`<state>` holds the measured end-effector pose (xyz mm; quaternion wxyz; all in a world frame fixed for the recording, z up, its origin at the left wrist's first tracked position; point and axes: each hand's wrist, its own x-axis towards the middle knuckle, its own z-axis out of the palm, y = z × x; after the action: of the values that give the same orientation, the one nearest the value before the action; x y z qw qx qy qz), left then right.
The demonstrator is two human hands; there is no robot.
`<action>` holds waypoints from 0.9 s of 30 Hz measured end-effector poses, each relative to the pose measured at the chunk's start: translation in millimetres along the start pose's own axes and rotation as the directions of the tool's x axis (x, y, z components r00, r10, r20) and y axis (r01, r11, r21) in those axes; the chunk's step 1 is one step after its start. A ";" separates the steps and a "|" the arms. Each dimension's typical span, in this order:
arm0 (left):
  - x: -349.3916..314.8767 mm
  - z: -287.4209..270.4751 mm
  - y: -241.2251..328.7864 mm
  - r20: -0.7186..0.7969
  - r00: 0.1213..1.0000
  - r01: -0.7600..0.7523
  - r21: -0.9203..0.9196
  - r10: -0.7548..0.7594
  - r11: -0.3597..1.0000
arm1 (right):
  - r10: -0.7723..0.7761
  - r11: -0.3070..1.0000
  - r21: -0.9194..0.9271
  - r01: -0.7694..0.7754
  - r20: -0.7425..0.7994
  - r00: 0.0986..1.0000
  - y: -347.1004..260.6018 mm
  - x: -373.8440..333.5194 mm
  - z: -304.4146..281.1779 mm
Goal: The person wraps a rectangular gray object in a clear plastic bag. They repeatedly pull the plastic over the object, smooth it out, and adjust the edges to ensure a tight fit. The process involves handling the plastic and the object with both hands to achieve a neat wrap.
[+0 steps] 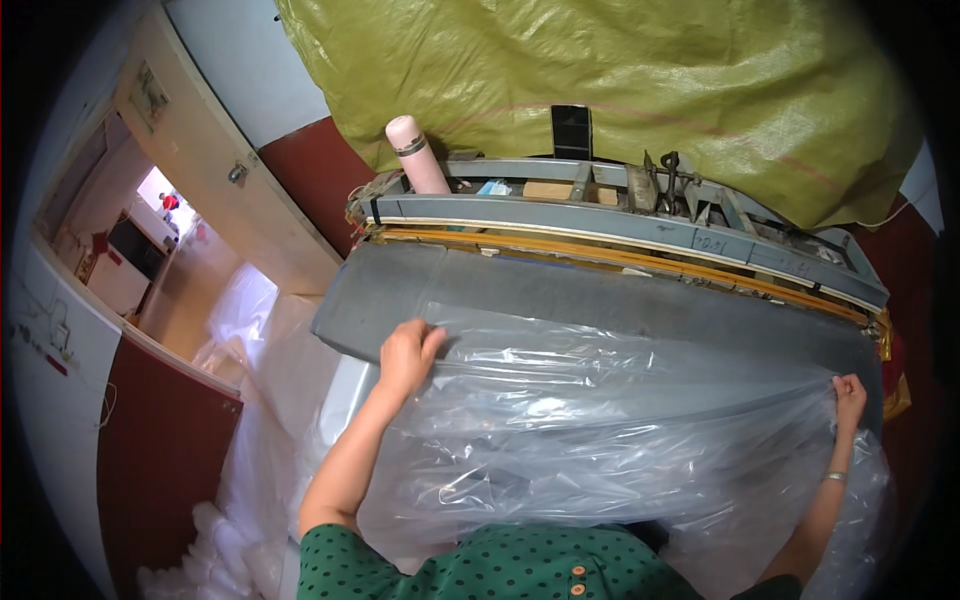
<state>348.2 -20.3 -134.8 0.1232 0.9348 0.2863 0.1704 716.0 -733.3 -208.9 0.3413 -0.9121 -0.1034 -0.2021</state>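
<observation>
A wide sheet of clear plastic film (pixel 550 410) spreads, wrinkled and shiny, over a dark grey padded surface (pixel 600 295) and down toward my body. My left hand (pixel 404 358) is closed at the film's left edge, fingers curled together over the grey surface. Far to the right, my right hand (pixel 849 398) pinches the film's other side, and creases run from its fingertips toward the middle. Just beyond the grey surface lies a long machine frame (pixel 620 215) of grey metal with an orange-yellow strip (pixel 600 262) along it.
On the frame's far side stand a pink flask (pixel 415 155) and a dark phone-like slab (pixel 572 130). Metal clamps (pixel 668 180) rise at its right. More film (pixel 240 450) heaps on the floor at left, near an open door (pixel 220 150). Yellow-green sheeting (pixel 600 60) hangs behind.
</observation>
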 end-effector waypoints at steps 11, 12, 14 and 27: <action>71.3 53.1 -35.3 -0.353 0.936 -0.046 -0.125 -0.001 0.991 | 0.122 0.972 0.208 -0.110 -0.046 0.991 21.7 16.2 6.1; 82.7 52.8 -34.7 -0.335 0.931 0.036 -0.316 -0.147 0.948 | 0.200 0.937 0.302 -0.175 -0.053 0.978 11.0 22.3 16.1; 102.8 52.6 -41.1 -0.417 0.858 0.070 -0.484 -0.300 0.872 | 0.373 0.859 0.394 -0.328 -0.040 0.927 -48.2 36.1 46.9; 200.4 110.9 -40.4 -0.516 0.764 0.017 -0.583 -0.387 0.812 | 0.157 0.938 0.347 0.011 -0.453 0.877 -42.3 94.9 125.0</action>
<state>527.2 113.2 -199.4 0.3031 0.7138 0.3530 0.5235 824.6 -613.9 -228.4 0.5154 -0.7655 -0.0150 -0.3850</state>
